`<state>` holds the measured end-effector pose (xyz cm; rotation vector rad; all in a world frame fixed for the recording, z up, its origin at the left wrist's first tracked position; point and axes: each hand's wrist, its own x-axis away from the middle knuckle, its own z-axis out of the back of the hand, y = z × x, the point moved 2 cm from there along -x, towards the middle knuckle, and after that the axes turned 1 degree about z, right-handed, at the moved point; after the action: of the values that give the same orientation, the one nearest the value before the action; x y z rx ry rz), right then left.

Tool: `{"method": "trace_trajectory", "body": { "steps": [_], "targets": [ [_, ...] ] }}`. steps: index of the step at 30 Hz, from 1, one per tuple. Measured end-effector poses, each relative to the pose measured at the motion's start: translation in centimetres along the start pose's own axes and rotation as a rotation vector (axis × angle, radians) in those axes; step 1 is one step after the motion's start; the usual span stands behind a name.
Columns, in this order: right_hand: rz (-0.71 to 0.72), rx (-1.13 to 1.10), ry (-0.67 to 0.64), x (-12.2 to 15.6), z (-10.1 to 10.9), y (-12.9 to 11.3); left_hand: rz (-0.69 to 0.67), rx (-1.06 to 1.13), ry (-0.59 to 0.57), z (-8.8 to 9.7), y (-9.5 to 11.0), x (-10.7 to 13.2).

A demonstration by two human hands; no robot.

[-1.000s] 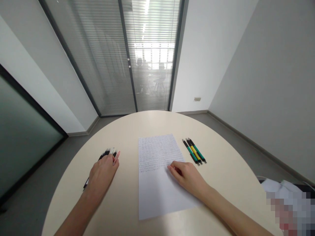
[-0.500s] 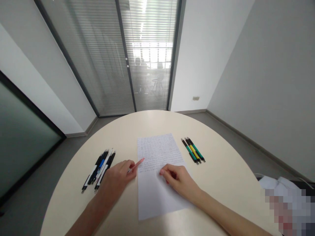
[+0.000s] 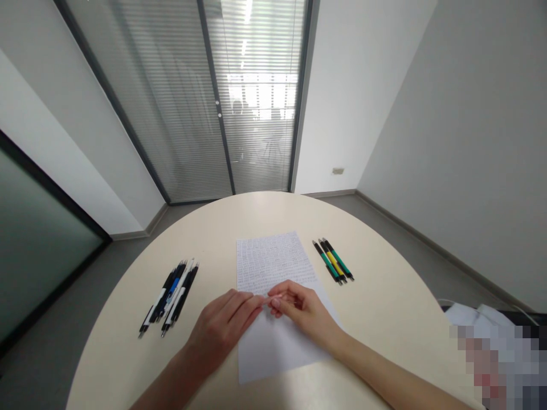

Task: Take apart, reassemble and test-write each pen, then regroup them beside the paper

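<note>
A white sheet of paper (image 3: pixel 273 259), its upper half covered in handwriting, lies in the middle of a round cream table (image 3: pixel 384 296). Over the sheet's middle my left hand (image 3: pixel 224 324) and my right hand (image 3: pixel 301 310) meet fingertip to fingertip. Both pinch a thin pink pen (image 3: pixel 268 298), of which only a short piece shows between the fingers. A bundle of several black, white and blue pens (image 3: pixel 171 296) lies to the left of my left hand. Three green, yellow and black pens (image 3: pixel 333 262) lie side by side to the right of the sheet.
The table's far edge faces a glass partition (image 3: pixel 239 114) with blinds and dark frames. White walls rise on the right, with grey floor around the table. A blurred patch (image 3: pixel 499 359) and some white cloth sit at the lower right corner.
My left hand left the pen bundle carrying the pink pen and moved right over the paper. My right hand shifted left and took hold of the pen's other end.
</note>
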<state>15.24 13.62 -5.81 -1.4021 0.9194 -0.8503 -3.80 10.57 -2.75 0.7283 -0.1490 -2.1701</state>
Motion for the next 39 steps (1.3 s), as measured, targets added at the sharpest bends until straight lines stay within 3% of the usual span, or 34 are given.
{"method": "trace_trajectory", "body": {
  "steps": [7, 10, 19, 26, 31, 34, 36, 39],
  "targets": [
    [0.025, -0.094, 0.163, -0.3, 2.3, -1.0, 0.137, -0.016, 0.3, 0.5, -1.2, -0.4],
    [0.025, -0.151, 0.223, -0.4, 3.1, -1.2, 0.155, 0.047, 0.363, 0.6, -1.6, -0.4],
    [-0.015, -0.286, 0.225, -0.1, 2.8, -1.7, 0.454, 0.309, 0.253, -0.2, -1.3, -0.3],
    [-0.102, -0.425, 0.002, 0.0, 0.9, -1.3, 0.48, 0.573, 0.066, -2.1, 0.9, 0.0],
    [-0.201, -0.256, -0.217, 0.5, 0.7, -0.9, 0.675, 0.968, 0.153, -2.6, -0.3, -0.3],
    [-0.248, -0.217, -0.311, 0.8, 0.7, -0.8, 0.773, 1.108, 0.145, -2.9, -0.9, -0.5],
    [-0.286, -0.312, -0.305, 0.7, 0.7, -0.9, 0.838, 1.16, 0.155, -2.9, -1.0, -0.5],
    [-0.284, -0.544, -0.166, 0.4, 1.1, -1.3, 0.929, 1.222, 0.247, -2.7, -1.0, -0.4]
  ]
}}
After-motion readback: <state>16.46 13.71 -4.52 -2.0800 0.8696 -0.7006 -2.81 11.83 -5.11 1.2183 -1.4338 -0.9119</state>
